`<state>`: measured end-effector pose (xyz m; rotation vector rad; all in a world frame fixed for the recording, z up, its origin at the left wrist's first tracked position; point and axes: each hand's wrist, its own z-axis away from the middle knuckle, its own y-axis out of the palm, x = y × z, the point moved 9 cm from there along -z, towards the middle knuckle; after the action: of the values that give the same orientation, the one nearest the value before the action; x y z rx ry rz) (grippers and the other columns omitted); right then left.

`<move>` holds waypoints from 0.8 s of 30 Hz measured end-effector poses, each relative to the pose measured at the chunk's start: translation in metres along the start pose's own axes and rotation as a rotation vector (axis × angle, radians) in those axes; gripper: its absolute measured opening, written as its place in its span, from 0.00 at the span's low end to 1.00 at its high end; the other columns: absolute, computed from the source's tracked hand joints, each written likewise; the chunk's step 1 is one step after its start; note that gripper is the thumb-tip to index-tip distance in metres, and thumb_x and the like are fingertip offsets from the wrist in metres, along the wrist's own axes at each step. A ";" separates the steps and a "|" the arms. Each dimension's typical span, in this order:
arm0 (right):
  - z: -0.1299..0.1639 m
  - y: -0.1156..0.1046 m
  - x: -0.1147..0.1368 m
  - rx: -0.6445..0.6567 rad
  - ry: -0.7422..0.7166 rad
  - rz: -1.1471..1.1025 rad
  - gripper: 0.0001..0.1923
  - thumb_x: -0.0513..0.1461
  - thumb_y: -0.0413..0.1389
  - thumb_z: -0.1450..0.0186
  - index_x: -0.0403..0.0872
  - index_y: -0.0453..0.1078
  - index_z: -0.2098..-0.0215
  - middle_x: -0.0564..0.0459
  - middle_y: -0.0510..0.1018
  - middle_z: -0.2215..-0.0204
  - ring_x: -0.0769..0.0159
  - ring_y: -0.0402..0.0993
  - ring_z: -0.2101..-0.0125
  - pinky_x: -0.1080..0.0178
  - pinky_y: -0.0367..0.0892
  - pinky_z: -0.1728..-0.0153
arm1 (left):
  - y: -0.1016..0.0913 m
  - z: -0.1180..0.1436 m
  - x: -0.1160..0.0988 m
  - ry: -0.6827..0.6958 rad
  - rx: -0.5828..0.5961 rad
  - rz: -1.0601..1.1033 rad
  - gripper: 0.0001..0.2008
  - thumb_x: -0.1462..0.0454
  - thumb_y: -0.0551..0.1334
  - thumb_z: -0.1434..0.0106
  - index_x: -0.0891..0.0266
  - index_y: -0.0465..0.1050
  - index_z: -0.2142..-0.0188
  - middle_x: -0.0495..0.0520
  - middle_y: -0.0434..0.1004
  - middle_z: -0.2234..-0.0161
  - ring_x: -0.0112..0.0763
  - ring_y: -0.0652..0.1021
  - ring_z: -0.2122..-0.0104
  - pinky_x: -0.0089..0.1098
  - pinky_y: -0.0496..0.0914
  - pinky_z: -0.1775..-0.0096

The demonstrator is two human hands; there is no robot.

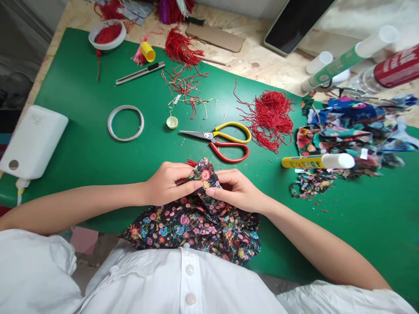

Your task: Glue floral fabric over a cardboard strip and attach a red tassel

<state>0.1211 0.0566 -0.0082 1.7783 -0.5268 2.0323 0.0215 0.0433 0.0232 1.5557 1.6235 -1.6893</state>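
Note:
A black fabric (190,224) printed with colourful flowers lies bunched at the table's near edge, against the white shirt. Its upper corner is gripped from the left by my left hand (170,183), thumb on top. From the right, my right hand (237,189) pinches the same raised part, its thumb pressed on the cloth and its other fingers partly hidden behind it. A bit of red thread (191,162) pokes out beside my left fingers. Just beyond my hands lie scissors (212,137) with one yellow and one red handle, blades pointing left.
Red thread heaps (270,117) lie on the green mat (88,96). Farther off are a utility knife (140,73), a white ring (125,123) and a phone (297,26). A glue stick (317,161) and fabric scraps (356,126) are at right; a white power bank (34,141) stands left.

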 end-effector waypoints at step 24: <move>0.007 -0.007 0.006 -0.301 -0.190 0.046 0.26 0.49 0.50 0.29 0.45 0.56 0.81 0.60 0.54 0.83 0.75 0.47 0.81 0.67 0.48 0.78 | 0.033 -0.012 0.011 -0.137 0.221 0.241 0.23 0.57 0.51 0.31 0.60 0.48 0.82 0.43 0.50 0.84 0.21 0.55 0.82 0.28 0.52 0.78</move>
<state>0.1297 0.0593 -0.0010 1.7931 -0.8877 1.7122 0.0506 0.0487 0.0004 1.6194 1.1640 -1.8435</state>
